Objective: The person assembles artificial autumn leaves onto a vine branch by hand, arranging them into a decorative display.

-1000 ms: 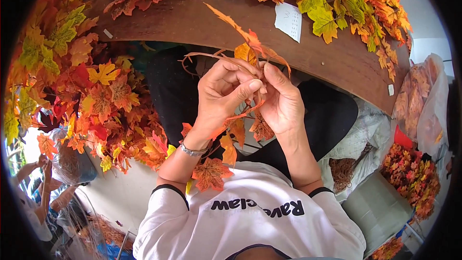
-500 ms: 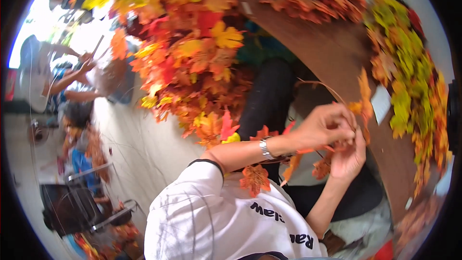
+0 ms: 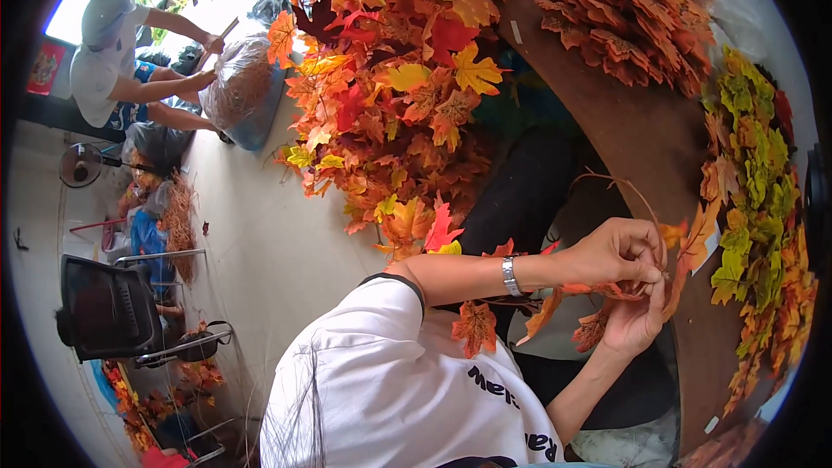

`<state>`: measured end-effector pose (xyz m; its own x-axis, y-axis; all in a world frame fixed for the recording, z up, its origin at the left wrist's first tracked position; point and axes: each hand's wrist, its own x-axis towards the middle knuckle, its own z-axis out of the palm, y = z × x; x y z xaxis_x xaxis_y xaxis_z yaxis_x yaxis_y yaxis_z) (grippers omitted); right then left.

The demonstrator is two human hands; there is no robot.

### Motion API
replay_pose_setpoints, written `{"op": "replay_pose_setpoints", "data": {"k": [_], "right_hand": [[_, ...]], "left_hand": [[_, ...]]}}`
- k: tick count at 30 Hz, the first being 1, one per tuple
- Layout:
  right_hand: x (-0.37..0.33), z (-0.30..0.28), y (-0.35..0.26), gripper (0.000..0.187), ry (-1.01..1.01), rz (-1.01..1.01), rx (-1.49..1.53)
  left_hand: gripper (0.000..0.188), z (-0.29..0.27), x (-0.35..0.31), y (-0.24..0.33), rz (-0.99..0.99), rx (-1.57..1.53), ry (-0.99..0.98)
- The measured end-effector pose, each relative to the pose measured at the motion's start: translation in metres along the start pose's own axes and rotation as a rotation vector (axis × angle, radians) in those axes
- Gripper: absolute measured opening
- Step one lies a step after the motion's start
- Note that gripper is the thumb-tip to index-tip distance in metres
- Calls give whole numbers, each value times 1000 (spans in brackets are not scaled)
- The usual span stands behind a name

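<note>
My left hand (image 3: 626,253), with a metal watch (image 3: 510,276) on its wrist, is closed, thumb and fingertips pinched on a thin brown vine. My right hand (image 3: 637,322) meets it from below, also closed, fingertips on the same spot. They hold an artificial autumn leaf garland (image 3: 475,329); its orange leaves trail left across my lap and forearm. Above my hands a bare stretch of the vine (image 3: 646,195) arches up, and an orange leaf (image 3: 696,238) stands just right of them. The exact joint between my fingertips is hidden.
A big heap of red, orange and yellow leaves (image 3: 407,113) lies left of my leg. On the brown curved table (image 3: 624,113) are a stack of orange leaves (image 3: 628,22) and a row of green-yellow leaves (image 3: 745,182). Left stand a black chair (image 3: 108,308) and another person (image 3: 108,52) handling a bag.
The whole view has shifted, so things sit further right and lower. My hands stay together on the vine, with only small finger movement. The orange leaf beside them now leans more.
</note>
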<state>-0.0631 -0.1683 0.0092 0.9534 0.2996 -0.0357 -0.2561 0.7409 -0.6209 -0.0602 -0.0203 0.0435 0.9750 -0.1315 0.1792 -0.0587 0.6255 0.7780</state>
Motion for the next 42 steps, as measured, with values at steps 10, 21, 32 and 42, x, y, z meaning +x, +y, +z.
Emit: {"op": "replay_pose_setpoints", "data": {"k": [10,21,32,42], "right_hand": [[1,21,-2,45,107,-66,-106],[2,30,6,18,284,107,260],[-14,30,8,12,275,-167,-284],[-24,19,12,23,236,-21,-2]], "left_hand": [[10,3,6,7,28,477,-49],[8,-1,14,-5,-95,133,136],[30,1,10,-8,-124,21,153],[25,-6,17,-4,25,208,119]]}}
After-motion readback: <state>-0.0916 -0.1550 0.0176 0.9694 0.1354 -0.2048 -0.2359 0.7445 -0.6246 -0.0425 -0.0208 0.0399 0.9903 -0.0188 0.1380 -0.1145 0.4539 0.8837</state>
